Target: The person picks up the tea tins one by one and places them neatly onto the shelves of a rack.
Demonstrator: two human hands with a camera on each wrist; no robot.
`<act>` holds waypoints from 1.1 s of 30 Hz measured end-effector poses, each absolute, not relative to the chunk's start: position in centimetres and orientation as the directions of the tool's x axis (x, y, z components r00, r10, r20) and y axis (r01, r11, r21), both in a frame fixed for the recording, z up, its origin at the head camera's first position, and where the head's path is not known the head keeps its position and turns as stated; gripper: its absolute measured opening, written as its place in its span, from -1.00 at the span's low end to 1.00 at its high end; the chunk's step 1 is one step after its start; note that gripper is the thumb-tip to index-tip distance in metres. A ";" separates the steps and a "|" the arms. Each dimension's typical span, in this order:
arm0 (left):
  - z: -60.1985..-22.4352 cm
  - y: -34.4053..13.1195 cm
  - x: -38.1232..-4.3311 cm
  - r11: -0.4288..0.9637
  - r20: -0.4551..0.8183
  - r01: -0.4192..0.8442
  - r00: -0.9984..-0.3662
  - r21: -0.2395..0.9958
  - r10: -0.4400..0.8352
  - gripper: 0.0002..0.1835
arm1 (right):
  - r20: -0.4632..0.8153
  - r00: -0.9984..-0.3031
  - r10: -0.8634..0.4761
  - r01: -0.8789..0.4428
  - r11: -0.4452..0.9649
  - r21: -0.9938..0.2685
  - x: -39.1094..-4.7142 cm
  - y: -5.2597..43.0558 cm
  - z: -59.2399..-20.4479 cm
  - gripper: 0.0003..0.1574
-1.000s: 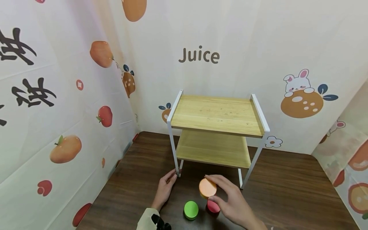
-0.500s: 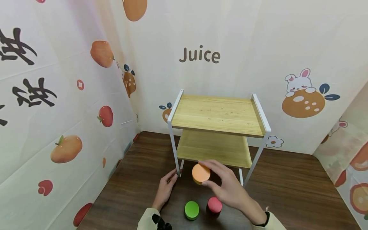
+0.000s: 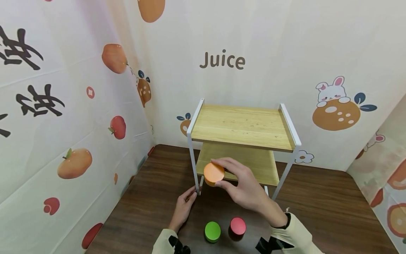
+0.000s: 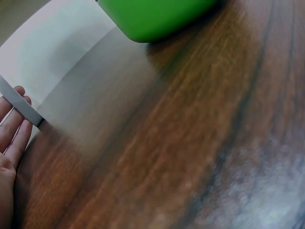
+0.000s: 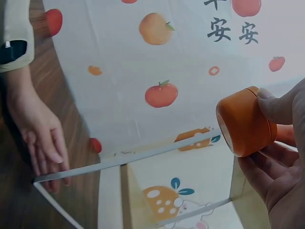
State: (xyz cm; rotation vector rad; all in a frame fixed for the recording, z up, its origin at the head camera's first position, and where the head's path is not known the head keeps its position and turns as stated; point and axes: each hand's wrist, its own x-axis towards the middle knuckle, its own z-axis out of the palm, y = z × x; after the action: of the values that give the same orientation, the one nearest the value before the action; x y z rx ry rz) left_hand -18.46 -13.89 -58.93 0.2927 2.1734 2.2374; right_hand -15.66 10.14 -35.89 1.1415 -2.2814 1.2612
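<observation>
My right hand (image 3: 245, 183) grips a small orange lidded round jar (image 3: 214, 173) between thumb and fingers, raised just in front of the rack's lower shelf. A seam circles the orange jar in the right wrist view. Low at the rack's front left leg (image 3: 192, 162) is my left hand (image 3: 183, 209); its nearly straight fingers (image 4: 12, 131) lie behind the leg, and the thumb stands a little off it. A green round jar (image 3: 212, 231) and a red one (image 3: 238, 227) stand side by side on the table, nearer me.
The two-tier rack has wooden shelves, upper (image 3: 242, 125) and lower (image 3: 253, 162), in a white metal frame. It stands on a dark wood table (image 3: 330, 211). Printed fabric walls (image 3: 263, 42) enclose the back and sides.
My right hand has lifted the orange jar up and left, from above the red jar to the front of the lower shelf. The left hand stays at the leg.
</observation>
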 end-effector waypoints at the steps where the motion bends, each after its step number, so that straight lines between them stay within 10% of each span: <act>1: -59.3 -13.9 -18.6 -0.034 0.131 0.128 -0.983 0.991 0.130 -0.56 | 0.584 -0.639 -0.501 -0.761 0.300 -0.576 -15.8 10.0 -35.6 -0.31; 33: -59.7 -14.1 -18.6 -0.036 0.151 0.147 -0.976 0.989 0.157 -0.54 | 0.593 -0.697 -0.403 -0.713 0.299 -0.635 -21.1 6.4 -29.4 -0.35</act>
State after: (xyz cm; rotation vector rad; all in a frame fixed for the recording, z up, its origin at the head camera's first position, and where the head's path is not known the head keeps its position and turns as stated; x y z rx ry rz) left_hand -18.57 -14.14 -59.72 0.3429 2.1763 2.2296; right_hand -21.12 6.38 -29.42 1.0082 -2.2512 1.3551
